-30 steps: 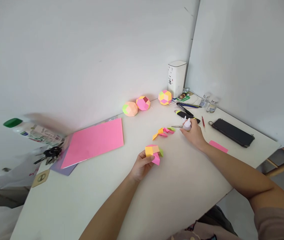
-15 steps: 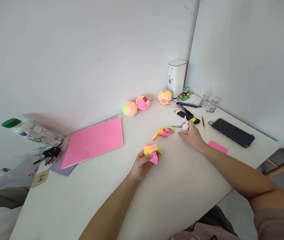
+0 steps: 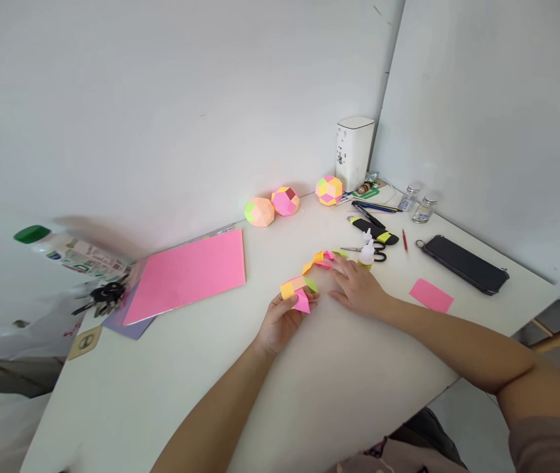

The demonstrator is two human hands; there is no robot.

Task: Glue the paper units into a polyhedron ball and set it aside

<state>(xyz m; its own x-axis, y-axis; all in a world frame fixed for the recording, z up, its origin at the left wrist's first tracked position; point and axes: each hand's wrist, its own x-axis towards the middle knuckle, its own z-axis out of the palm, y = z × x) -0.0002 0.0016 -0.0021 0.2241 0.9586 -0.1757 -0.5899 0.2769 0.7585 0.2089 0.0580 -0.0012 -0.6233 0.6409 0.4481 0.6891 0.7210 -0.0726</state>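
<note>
My left hand [image 3: 280, 323] is closed round a partly built folded-paper piece [image 3: 299, 292] of yellow, pink and green units, held just above the white table [image 3: 339, 387]. My right hand [image 3: 357, 288] lies open and flat on the table, fingers stretched toward several loose folded paper units [image 3: 323, 259]. A small white glue bottle [image 3: 367, 252] stands upright just beyond its fingertips, apart from the hand.
Three finished paper balls [image 3: 285, 200] sit by the wall. Scissors [image 3: 377, 253], pens, a highlighter [image 3: 374, 230], two small vials [image 3: 418, 203], a black phone [image 3: 465, 263], a pink note [image 3: 430, 295] and a white box [image 3: 354, 152] lie right. A pink sheet [image 3: 188, 274], keys [image 3: 100, 297] and a bottle [image 3: 66, 251] lie left.
My right hand has let go of the glue bottle, which now stands on the table, and moved back left toward the loose units. My left hand keeps the paper piece.
</note>
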